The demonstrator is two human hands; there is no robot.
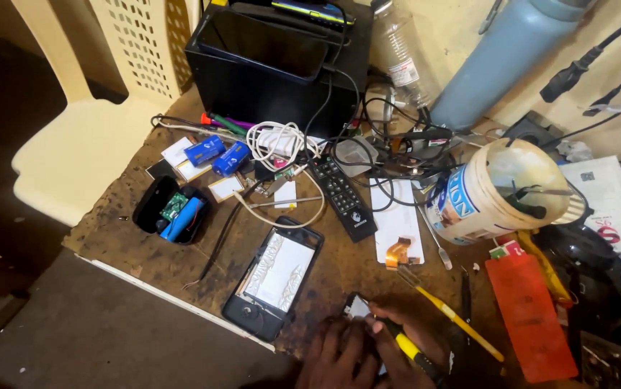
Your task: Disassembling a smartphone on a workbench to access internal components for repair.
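left hand (336,353) pins small phone (357,308); right hand (404,338) beside it grips yellow screwdriver (408,349)

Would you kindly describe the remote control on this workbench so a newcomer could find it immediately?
Start at the large black rectangular box at the back of the worn wooden workbench. Just in front of it, below the tangle of white cable, lies the slim black remote control, angled diagonally. Unlike the opened phone on one side and the white panel on the other, it carries rows of small buttons.
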